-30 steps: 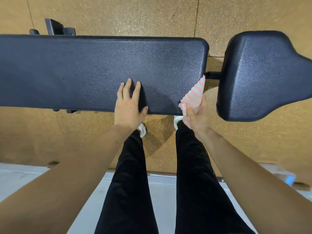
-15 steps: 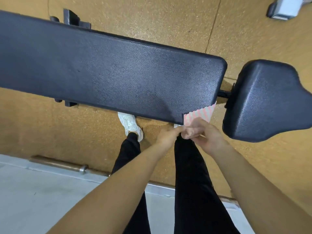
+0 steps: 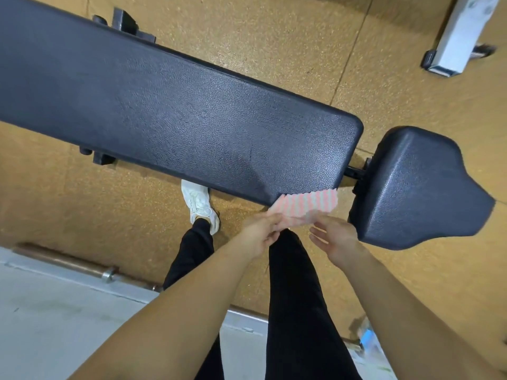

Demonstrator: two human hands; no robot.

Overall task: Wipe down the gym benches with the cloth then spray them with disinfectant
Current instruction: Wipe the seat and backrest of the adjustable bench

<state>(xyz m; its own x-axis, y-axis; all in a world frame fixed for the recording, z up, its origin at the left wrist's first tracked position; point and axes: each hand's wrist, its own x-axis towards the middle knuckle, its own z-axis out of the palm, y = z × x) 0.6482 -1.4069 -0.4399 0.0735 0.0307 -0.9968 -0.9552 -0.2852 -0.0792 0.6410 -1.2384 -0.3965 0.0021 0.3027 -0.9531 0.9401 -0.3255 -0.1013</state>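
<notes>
The left hand (image 3: 260, 234) pinched the cloth (image 3: 307, 205); the right hand (image 3: 337, 237) touched its other end, grip unclear. The bench (image 3: 192, 111) lay just beyond, stretching away to the left.
</notes>
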